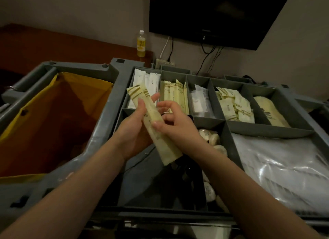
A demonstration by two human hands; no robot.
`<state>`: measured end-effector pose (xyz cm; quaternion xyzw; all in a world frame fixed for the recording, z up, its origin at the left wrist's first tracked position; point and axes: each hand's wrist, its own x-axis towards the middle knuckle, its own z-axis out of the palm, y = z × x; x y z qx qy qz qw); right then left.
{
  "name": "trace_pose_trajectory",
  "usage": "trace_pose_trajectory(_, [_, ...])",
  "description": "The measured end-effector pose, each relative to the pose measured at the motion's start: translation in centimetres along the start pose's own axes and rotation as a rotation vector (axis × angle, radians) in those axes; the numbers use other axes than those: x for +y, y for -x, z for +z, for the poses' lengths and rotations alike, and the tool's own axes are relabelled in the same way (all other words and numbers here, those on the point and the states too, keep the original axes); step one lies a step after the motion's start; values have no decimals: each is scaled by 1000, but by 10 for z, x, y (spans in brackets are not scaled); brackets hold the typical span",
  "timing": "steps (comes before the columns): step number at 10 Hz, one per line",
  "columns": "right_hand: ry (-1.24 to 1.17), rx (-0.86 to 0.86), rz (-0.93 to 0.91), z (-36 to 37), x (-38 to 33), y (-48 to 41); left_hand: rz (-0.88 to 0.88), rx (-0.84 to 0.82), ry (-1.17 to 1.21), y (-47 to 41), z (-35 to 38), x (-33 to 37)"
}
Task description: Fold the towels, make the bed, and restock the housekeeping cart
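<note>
In the head view we see both hands over the grey housekeeping cart (114,100). Our left hand (135,132) grips a bundle of long cream packets (160,140) from behind, its fingers wrapped round it. The bundle tilts from upper left to lower right above the cart's front compartments. Our right hand (175,124) pinches the same bundle at its right edge: the thumb is pressed on the front and the other fingers are curled beside it.

Just behind, more cream packets stand upright in a rear compartment (175,94), next to white packets (147,80). Small sachets (233,107) fill a compartment further right. Wrapped soaps (213,140) lie under our right wrist. A yellow bag (53,117) hangs open at the left.
</note>
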<state>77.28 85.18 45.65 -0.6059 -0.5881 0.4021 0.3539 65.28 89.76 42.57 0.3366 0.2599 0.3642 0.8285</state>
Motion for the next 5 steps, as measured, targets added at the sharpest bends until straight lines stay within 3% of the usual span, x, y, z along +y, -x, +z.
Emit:
trace_pose_trajectory(2, [-291, 311, 241, -46, 18, -63, -13, 111, -61, -6, -11, 7])
trace_pose_trajectory(3, [-301, 294, 288, -64, 24, -96, 69, 255, -14, -9, -20, 12])
trace_pose_trajectory(5, [-14, 122, 311, -65, 27, -139, 145, 375, 25, -7, -30, 21])
